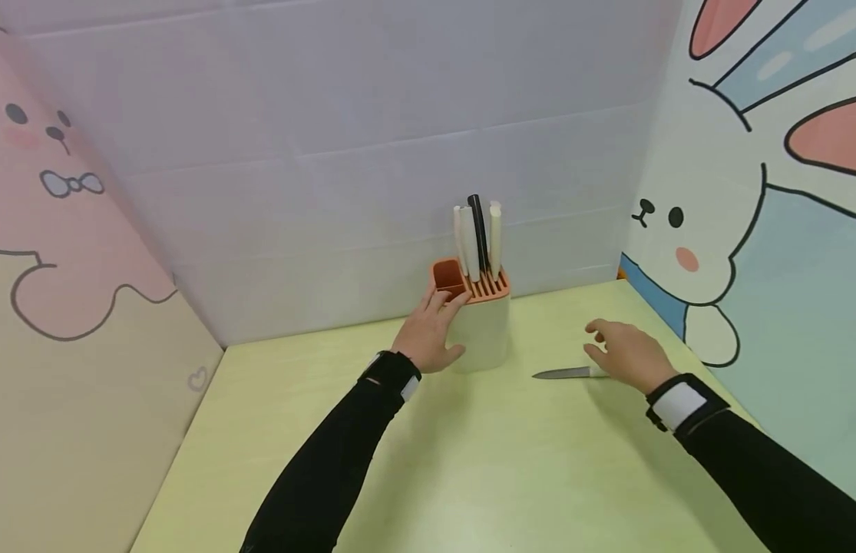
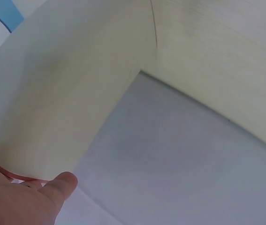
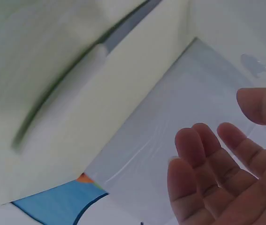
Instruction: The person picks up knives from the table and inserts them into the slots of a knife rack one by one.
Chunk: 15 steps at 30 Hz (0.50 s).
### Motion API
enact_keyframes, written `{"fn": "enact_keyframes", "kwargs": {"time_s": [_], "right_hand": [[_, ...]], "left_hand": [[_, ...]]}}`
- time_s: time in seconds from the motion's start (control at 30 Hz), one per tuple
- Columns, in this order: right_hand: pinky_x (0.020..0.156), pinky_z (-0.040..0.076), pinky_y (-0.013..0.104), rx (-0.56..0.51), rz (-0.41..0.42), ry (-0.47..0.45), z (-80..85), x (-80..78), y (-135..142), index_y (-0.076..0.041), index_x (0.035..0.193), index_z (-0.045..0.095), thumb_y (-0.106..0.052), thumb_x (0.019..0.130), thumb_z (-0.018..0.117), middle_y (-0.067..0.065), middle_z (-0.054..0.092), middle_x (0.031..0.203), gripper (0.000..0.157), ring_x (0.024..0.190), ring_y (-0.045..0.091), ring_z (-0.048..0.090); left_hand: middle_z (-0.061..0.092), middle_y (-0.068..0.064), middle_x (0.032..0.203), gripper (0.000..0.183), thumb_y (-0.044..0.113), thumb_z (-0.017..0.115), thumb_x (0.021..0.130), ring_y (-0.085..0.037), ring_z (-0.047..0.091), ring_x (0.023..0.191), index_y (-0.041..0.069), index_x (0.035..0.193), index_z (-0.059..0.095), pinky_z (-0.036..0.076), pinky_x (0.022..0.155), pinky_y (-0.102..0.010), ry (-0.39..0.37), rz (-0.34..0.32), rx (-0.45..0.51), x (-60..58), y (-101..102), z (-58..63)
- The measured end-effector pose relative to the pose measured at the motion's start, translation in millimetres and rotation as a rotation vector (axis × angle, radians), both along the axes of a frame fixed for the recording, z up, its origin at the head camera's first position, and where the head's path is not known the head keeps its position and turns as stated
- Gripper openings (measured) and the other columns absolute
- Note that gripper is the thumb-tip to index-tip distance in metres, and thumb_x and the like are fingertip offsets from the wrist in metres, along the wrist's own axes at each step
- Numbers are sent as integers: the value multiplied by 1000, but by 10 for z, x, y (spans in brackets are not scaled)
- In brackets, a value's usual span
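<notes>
A pale knife block (image 1: 481, 338) with an orange slotted top stands near the back wall. Several knives with white handles (image 1: 495, 238) and one with a black handle (image 1: 477, 223) stick up from its slots. My left hand (image 1: 428, 334) rests on the block's left front, with extended fingers over the orange rim and the thumb by the front face. On the table lies a small knife (image 1: 562, 373), its blade pointing left and its white handle partly hidden by my right hand (image 1: 628, 352). That hand hovers over the handle with loosely bent, empty fingers.
The pale yellow-green table (image 1: 441, 476) meets a whitish back wall (image 1: 317, 192). Side panels stand left and right, a pink cartoon animal (image 1: 75, 253) on one and a white rabbit (image 1: 704, 223) on the other.
</notes>
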State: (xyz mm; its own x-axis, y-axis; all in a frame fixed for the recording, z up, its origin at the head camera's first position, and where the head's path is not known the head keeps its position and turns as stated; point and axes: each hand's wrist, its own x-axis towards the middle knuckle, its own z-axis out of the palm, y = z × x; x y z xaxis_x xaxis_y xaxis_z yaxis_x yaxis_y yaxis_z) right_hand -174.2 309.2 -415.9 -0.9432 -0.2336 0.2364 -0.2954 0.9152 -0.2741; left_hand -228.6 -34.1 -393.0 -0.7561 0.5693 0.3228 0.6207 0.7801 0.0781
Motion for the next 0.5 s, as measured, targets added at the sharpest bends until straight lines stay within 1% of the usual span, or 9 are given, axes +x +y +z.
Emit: {"fn": "enact_keyframes", "kwargs": {"time_s": [0.1,0.17,0.27,0.33,0.4,0.5], "right_hand": [[60,52,46,37,-27,-33,-121,106,197,-2,114,60,-23,86,63,21,66,98,35,81,34,62],[59,52,46,42,-39,-46,-200,174,244,1,114,59,-23,84,64,21,65,96,38,79,33,62],[57,52,45,31,-64,-93,-329,258,240,5,120,54,-25,84,64,24,64,95,47,76,33,62],[58,52,48,25,-99,-147,-410,294,218,9,125,47,-29,85,62,29,62,98,57,77,37,62],[59,51,52,28,-141,-203,-488,310,211,11,128,41,-36,86,60,34,60,101,66,80,43,61],[64,50,56,40,-182,-253,-585,313,208,12,131,37,-41,88,56,38,56,107,71,87,48,58]], "left_hand": [[36,-13,140,90,40,71,76,-37,11,139,23,148,20,20,111,-43,-6,0,3,6,2,11],[36,-13,139,90,40,71,75,-37,11,139,23,148,21,20,111,-43,-3,1,3,14,1,31],[35,-14,140,89,43,70,76,-38,11,138,22,148,21,19,111,-43,8,10,-12,14,5,55],[33,-13,143,89,44,68,77,-37,9,139,23,148,20,19,111,-43,5,14,-21,14,8,62],[26,-13,148,90,44,67,78,-36,7,140,24,149,17,21,110,-48,-7,19,-26,18,11,57],[11,-11,155,96,47,65,79,-33,3,141,26,150,5,24,106,-56,-10,50,-31,44,-26,21]]}}
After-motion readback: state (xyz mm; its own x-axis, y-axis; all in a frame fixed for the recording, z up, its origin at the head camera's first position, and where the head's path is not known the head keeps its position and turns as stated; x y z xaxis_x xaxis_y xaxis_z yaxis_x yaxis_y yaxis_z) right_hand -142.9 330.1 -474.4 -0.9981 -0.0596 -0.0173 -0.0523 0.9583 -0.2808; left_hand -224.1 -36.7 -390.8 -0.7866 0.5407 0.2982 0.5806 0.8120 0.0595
